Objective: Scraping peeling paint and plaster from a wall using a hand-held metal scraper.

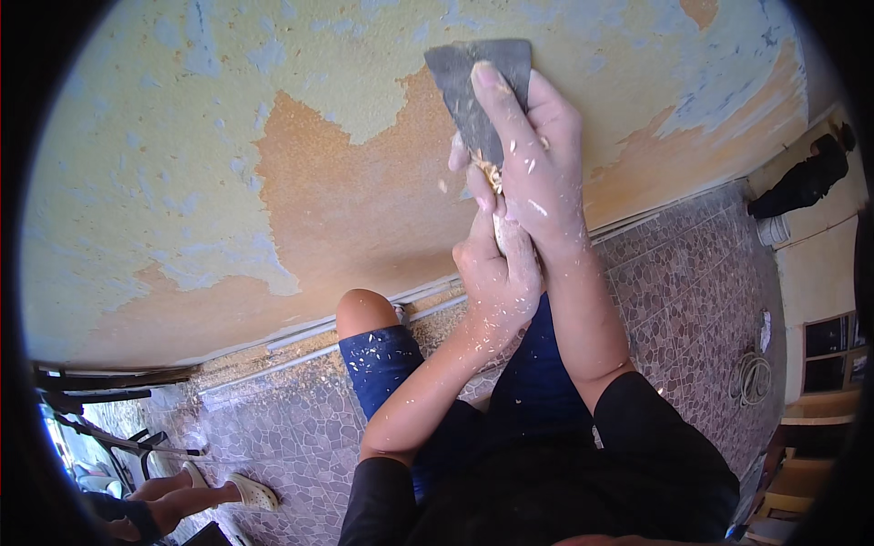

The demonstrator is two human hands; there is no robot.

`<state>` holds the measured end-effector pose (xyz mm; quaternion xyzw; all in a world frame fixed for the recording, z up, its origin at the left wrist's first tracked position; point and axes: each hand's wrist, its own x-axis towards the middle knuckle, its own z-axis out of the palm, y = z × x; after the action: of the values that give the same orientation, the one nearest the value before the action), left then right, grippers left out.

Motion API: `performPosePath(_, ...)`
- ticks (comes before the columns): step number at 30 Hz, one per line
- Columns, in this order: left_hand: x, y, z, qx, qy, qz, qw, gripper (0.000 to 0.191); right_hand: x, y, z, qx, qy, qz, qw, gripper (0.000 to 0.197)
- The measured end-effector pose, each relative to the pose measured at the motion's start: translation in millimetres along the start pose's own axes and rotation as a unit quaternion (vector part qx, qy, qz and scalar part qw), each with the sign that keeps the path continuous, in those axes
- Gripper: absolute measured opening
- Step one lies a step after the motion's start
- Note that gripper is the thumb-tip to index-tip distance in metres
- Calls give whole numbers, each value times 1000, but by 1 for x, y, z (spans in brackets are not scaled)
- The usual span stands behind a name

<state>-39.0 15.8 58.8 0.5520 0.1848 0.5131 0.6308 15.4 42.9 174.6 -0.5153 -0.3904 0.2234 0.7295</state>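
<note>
A scraper with a wide, dusty metal blade (459, 83) is held up against the wall, its broad edge towards the top of the view. My left hand (502, 273) is closed around its pale handle, which is mostly hidden. Higher up, my right hand (543, 170) grips the blade, thumb flat on its face and fingers partly behind it. Paint flakes (488, 170) lie where blade and handle meet and stick to both hands and forearms. Behind is a wall of peeling yellowish and bluish paint (328, 68), with bare orange patches (355, 198).
Paint debris (273, 372) lies along the wall's foot, beside pale strips on the stone-patterned floor (293, 430). A person in light clogs (254, 493) is at lower left near a black metal frame (147, 447). At right are a coiled hose (754, 379), a pale bucket (773, 231) and a dark-clothed figure (802, 179).
</note>
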Motion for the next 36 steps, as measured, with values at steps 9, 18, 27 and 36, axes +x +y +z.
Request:
performPosePath(9,13,15,-5,-12,2,14,1000,42,4,-14,10,-10,6,-2,1000,26)
performPosePath(18,10,6,-9,9,7,3,1000,43,2,-2,10,-5,12,2,1000,26)
performPosePath(27,8,12,-11,12,1,9,1000,41,0,-2,13,4,25,7,1000,28)
performPosePath(36,9,14,-15,45,-5,14,999,41,0,-2,13,2,20,2,1000,27)
